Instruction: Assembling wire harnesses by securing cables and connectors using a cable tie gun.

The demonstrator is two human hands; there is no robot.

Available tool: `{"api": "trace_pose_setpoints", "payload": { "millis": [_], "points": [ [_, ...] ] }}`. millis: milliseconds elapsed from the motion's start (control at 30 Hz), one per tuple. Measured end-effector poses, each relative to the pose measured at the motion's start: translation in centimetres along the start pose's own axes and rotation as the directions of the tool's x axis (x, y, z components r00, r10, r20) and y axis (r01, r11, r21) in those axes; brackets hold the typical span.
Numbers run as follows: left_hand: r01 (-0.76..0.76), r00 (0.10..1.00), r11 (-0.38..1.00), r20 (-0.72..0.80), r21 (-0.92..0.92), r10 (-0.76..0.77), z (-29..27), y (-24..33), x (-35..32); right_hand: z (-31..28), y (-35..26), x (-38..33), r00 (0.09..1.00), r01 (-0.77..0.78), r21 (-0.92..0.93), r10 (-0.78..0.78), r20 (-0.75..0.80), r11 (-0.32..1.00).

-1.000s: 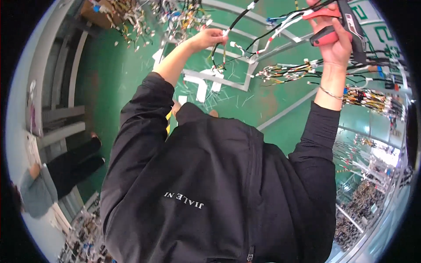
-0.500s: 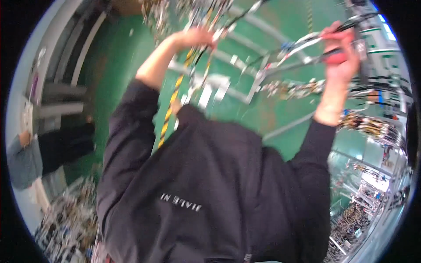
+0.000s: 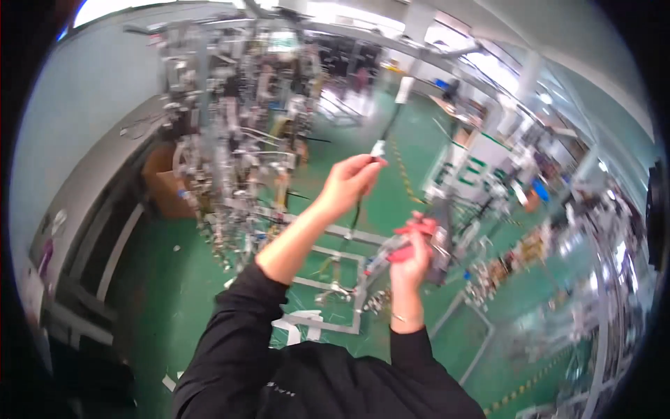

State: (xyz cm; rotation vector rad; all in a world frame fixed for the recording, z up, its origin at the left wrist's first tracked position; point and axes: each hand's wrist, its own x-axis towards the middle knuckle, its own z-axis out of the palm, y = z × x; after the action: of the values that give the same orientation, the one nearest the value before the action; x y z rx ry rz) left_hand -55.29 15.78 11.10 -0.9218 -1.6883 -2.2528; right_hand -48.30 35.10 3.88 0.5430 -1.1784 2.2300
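My left hand (image 3: 349, 183) is raised in the middle of the view and pinches a thin dark cable (image 3: 388, 126) just below its small white connector (image 3: 377, 149). The cable runs up and away from my fingers. My right hand (image 3: 412, 260) is lower and to the right, closed around a red-handled tool (image 3: 405, 244) with a grey metal part beside it. Both forearms come out of black sleeves (image 3: 230, 335). The picture is blurred, so the tool's tip is unclear.
A tall rack hung with several wire harnesses (image 3: 230, 140) stands to the left. A grey metal frame (image 3: 335, 286) lies over the green floor (image 3: 174, 293). A cardboard box (image 3: 162, 185) and a long bench sit by the left wall. More racks fill the right side.
The view has swung upward from the floor to the hall. My left hand now pinches a single cable with a white connector; my right hand has come down closer to it, still gripping the red tool.
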Motion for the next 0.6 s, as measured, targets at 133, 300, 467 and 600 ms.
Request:
{"api": "trace_pose_setpoints", "payload": {
  "millis": [133,300,467,600],
  "points": [
    [-0.258,0.925,0.958,-0.319,-0.124,0.208,0.5,9.7,-1.1,2.0,-4.5,0.5,0.969,0.247,0.006,-0.246,-0.033,0.969],
    [-0.323,0.819,0.918,-0.418,0.228,0.392,-6.8,23.7,-4.4,12.1,-8.5,0.3,0.931,0.283,0.156,-0.31,0.192,0.946],
    [-0.488,0.787,0.755,-0.153,0.438,0.598,-6.1,29.6,2.1,19.1,-8.2,3.6,0.756,0.651,0.137,-0.654,-0.032,0.746],
    [-0.484,0.793,0.731,-0.111,0.482,0.598,-6.7,33.2,3.0,22.5,-8.4,5.7,0.604,0.795,0.096,-0.767,-0.215,0.599]
  ]
}}
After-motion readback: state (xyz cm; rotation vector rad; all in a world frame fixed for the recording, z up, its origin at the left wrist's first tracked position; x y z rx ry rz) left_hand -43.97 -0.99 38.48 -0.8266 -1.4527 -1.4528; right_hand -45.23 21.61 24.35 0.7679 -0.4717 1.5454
